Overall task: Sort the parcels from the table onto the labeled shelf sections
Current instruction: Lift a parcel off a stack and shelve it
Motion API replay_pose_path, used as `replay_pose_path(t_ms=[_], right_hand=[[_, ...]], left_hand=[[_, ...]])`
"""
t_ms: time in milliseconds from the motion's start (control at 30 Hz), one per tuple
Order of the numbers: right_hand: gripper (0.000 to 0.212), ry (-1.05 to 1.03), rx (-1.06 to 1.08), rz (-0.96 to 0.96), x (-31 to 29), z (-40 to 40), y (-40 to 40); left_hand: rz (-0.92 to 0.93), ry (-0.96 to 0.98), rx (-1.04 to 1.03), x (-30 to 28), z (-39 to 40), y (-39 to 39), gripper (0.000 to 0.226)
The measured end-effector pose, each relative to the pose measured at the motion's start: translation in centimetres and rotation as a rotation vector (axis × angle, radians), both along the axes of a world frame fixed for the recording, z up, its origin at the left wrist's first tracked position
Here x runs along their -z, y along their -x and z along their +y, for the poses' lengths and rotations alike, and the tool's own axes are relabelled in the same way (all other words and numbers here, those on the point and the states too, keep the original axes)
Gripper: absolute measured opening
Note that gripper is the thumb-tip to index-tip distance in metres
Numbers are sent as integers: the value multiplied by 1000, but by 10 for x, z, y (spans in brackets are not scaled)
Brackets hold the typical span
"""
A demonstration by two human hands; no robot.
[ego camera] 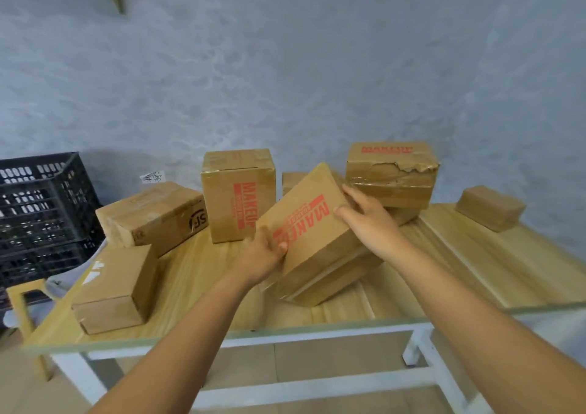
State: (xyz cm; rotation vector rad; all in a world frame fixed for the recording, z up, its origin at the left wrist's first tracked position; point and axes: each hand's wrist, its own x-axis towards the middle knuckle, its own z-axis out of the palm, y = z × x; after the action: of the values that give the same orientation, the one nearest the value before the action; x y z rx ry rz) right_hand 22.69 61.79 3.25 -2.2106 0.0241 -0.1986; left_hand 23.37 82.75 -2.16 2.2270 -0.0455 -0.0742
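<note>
A: Head view, hands?
B: Left hand grips the tilted MAKEUP parcel at its near-left edge; right hand holds its far-right edge, fingers curled over.
A: Where's the parcel?
B: Mid table, leaning on a lower box. Other cartons around: upright MAKEUP box, torn box. Black crate at left.

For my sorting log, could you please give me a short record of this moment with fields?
held parcel: tilted MAKEUP box, lifted at its far end
left hand: grips the box's near left corner
right hand: fingers on its top face
other parcels: SF box, upright MAKEUP box, torn MAKEUP box
surface: wooden table
nearby: black crate
</note>
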Motion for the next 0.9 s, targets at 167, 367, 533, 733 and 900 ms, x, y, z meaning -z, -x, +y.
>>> replay_pose_path(t_ms=[167,367,533,733,900], right_hand=[[62,386,-118,-70,-10,64,7],[46,272,-179,-222,-2,73,-4],[61,-124,-73,79,13,63,-13],[75,-27,-322,313,47,87,-9],[77,-25,-331,260,49,101,-16]], left_hand=[[8,342,-20,-62,-2,-12,66],[108,300,-111,-52,42,-20,60],[45,330,-17,-49,71,-19,48],[-8,43,-111,-70,115,-14,24],[260,37,-53,-80,128,-8,82]])
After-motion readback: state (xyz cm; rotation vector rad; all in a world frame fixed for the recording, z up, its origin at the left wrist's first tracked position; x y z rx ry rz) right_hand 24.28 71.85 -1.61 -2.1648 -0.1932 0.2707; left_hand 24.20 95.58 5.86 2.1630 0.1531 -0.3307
